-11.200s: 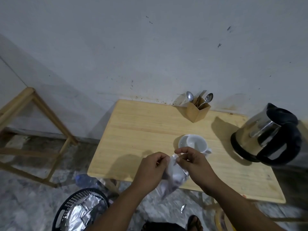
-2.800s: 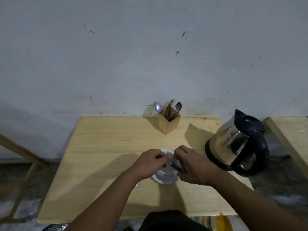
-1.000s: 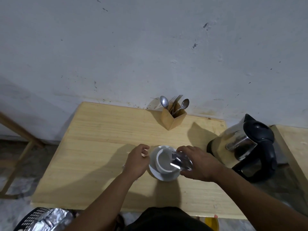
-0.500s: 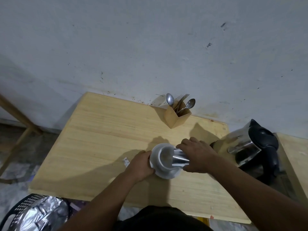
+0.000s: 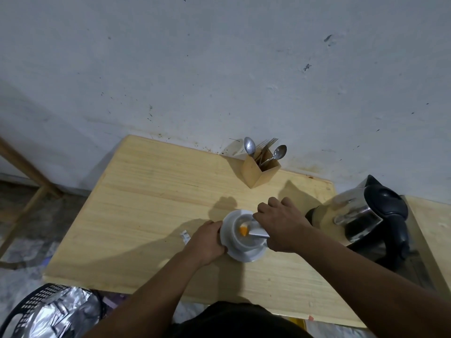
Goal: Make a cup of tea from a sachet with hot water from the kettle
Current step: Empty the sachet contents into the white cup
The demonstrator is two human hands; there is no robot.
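A white cup stands on a white saucer near the table's front middle. My right hand holds a silver sachet tipped over the cup's rim, and orange powder lies inside the cup. My left hand grips the saucer's left edge. The steel kettle with a black lid and handle stands just right of my right hand.
A wooden holder with spoons and a fork stands at the back by the wall. A torn sachet scrap lies left of my left hand. A black basket with foil wrappers sits on the floor, front left.
Orange powder now shows in the cup under the tilted sachet. My left hand has shifted from beside the saucer to gripping its edge. The view has tilted a little.
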